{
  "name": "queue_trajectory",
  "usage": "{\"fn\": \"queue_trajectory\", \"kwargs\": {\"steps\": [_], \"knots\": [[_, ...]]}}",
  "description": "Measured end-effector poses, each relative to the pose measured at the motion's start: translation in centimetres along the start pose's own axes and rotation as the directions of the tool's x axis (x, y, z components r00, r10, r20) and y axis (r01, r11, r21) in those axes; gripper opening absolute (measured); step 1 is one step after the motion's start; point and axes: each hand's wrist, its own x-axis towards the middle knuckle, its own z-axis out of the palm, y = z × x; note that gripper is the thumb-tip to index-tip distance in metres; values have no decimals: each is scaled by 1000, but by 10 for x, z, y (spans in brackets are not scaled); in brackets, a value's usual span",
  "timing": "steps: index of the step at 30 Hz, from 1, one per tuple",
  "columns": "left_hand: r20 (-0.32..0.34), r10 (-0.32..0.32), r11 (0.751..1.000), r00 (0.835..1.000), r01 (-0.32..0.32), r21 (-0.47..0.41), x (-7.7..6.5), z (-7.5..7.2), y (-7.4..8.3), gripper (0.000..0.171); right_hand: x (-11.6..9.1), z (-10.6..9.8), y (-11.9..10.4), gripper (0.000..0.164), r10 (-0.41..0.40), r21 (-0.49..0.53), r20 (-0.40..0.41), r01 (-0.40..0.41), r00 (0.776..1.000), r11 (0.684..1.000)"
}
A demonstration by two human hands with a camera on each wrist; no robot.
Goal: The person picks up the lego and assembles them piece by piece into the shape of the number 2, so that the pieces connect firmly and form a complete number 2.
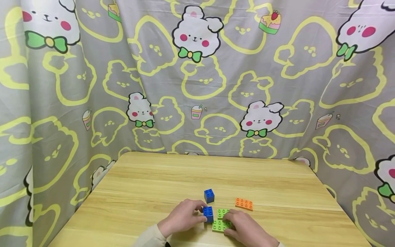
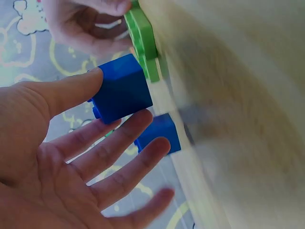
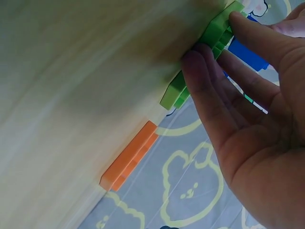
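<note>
My left hand [image 1: 184, 216] pinches a square blue building brick [image 1: 208, 213] between thumb and fingertips. In the left wrist view this brick [image 2: 125, 88] has its studs toward the palm side. Behind it on the table stands a second blue brick [image 1: 209, 195]. Just right of the held brick are two flat light-green bricks: a nearer one [image 1: 218, 225] and a farther one [image 1: 222, 213]. Over them, my right hand [image 1: 245, 228] grips the nearer green brick [image 3: 220, 25] between thumb and fingers. Those fingers partly cover both green bricks.
A flat orange brick [image 1: 244, 203] lies on the wooden table [image 1: 148, 181], right of and beyond the green ones. Patterned grey curtains [image 1: 197, 82] hang around the table's back and sides.
</note>
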Motion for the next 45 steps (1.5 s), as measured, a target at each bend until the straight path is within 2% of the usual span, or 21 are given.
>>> {"fn": "queue_trajectory", "kwargs": {"steps": [8,21,38,41,45], "knots": [[-8,45,998,999,-44,36,-3,7,8,35,2,0,-3,22,16,5,18,-17,1000,1000],[22,54,998,998,-55,32,-3,13,14,35,2,1,-5,19,3,3,14,-3,1000,1000],[89,85,995,992,-80,-63,1,20,13,31,1,0,-3,16,-17,3,12,17,1000,1000],[88,84,995,993,-78,-69,2,22,12,31,1,0,-3,16,-4,28,29,3,1000,1000],[97,68,994,993,-59,-92,2,23,12,29,1,-2,-5,25,57,86,78,-64,995,994]]}}
